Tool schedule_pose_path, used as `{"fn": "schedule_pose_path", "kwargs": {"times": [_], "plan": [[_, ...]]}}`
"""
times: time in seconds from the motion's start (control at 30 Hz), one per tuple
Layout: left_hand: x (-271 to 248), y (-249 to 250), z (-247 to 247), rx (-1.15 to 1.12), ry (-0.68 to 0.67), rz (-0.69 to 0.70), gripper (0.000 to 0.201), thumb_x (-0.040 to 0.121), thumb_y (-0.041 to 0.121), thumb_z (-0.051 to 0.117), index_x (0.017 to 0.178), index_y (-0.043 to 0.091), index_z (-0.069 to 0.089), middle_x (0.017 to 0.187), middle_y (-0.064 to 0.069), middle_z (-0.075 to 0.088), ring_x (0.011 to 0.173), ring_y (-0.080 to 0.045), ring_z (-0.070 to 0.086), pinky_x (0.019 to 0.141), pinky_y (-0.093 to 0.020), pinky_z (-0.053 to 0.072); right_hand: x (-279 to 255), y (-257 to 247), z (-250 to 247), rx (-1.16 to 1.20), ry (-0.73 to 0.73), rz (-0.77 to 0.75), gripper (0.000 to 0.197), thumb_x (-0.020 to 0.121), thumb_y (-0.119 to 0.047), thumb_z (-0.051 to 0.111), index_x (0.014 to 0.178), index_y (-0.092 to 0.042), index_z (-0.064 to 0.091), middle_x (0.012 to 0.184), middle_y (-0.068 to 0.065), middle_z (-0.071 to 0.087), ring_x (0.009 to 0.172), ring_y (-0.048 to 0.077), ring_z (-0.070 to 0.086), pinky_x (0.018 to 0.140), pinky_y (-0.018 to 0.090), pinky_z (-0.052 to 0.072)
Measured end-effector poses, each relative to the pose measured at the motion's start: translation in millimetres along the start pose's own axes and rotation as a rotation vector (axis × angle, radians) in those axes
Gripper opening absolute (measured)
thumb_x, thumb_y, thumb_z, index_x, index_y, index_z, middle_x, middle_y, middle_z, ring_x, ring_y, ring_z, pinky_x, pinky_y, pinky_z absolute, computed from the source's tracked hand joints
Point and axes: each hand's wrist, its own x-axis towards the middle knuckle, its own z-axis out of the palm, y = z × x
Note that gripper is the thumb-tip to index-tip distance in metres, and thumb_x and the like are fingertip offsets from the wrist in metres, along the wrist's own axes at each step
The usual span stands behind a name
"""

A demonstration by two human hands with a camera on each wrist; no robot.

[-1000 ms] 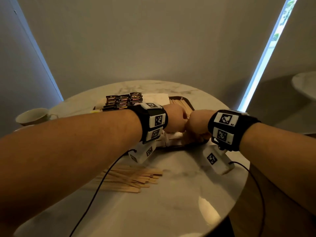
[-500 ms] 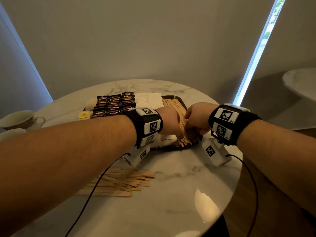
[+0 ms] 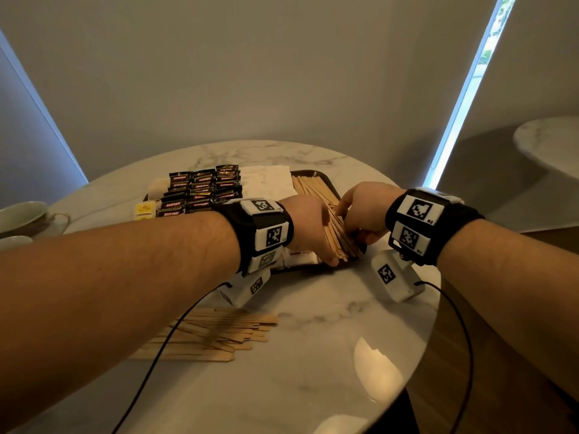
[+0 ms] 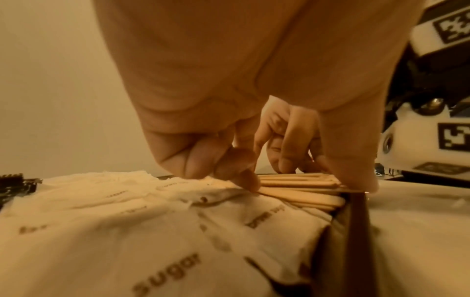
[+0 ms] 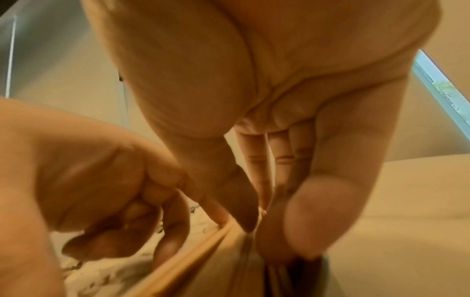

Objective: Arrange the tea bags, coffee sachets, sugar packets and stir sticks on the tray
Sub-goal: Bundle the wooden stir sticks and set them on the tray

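Stir sticks [image 3: 326, 214] lay bundled at the tray's [image 3: 330, 184] right side, long axis running away from the person, near ends at the front rim. Both hands flanked the bundle: left hand [image 3: 308, 228] with curled fingers touching its left edge beside the sugar packets [image 4: 157, 231], right hand [image 3: 365, 211] with fingers bent down onto its right edge; neither clearly gripped. A second loose pile of sticks [image 3: 213, 335] waited on the table [image 3: 313, 386], nearer the left arm. Coffee sachets [image 3: 203, 189]: three rows, uncountable. One yellow tea bag [image 3: 144, 208] visible.
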Motion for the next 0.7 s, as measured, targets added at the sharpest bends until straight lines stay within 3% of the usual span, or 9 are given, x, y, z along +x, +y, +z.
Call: {"fn": "schedule_pose_path", "kwargs": {"times": [0.13,0.27,0.37,0.5,0.7], "plan": [[1.9,1.6,4.4,0.002,0.033,-0.008,0.077,0.077,0.054,0.085,0.142,0.023,0.058,0.135,0.001,0.063,0.120,-0.018,0.058,0.085,-0.029,0.048,-6.9,6.5,-5.8,0.057,-0.066,-0.035,0.052,0.087,-0.008,0.077,0.134,-0.023,0.061,0.104,0.008,0.070,0.090,0.022,0.074,0.083,0.036,0.063],[3.6,0.2,6.0,-0.004,0.052,0.000,0.069,0.081,0.051,0.083,0.140,0.023,0.060,0.132,0.002,0.066,0.117,-0.017,0.061,0.083,-0.028,0.049,-11.7,7.9,-1.2,-0.093,-0.166,-0.110,0.071,0.083,-0.012,0.082,0.145,-0.027,0.052,0.121,0.006,0.064,0.096,0.021,0.071,0.087,0.033,0.062],[2.6,1.0,2.5,-0.047,0.033,-0.004,0.070,0.081,0.056,0.081,0.138,0.020,0.062,0.127,0.001,0.069,0.114,-0.017,0.063,0.085,-0.028,0.051,-12.8,7.0,2.2,-0.237,-0.077,-0.166,0.068,0.084,-0.021,0.081,0.145,-0.027,0.052,0.123,0.002,0.064,0.104,0.019,0.064,0.093,0.030,0.056],[3.0,3.1,2.2,-0.024,0.079,-0.024,0.062,0.078,0.058,0.082,0.123,0.017,0.069,0.115,-0.001,0.072,0.105,-0.017,0.067,0.086,-0.031,0.057,-8.5,8.3,3.1,-0.252,-0.018,-0.159,0.053,0.085,-0.031,0.081,0.135,-0.021,0.064,0.117,0.002,0.069,0.104,0.020,0.066,0.098,0.034,0.055],[5.4,3.1,2.4,-0.077,0.073,-0.072,0.051,0.078,0.051,0.085,0.115,0.018,0.072,0.110,-0.001,0.073,0.099,-0.017,0.068,0.080,-0.030,0.057,-4.9,6.2,2.5,-0.110,0.005,-0.157,0.052,0.085,-0.021,0.081,0.135,-0.024,0.064,0.117,0.002,0.068,0.103,0.020,0.067,0.096,0.036,0.058]]}}
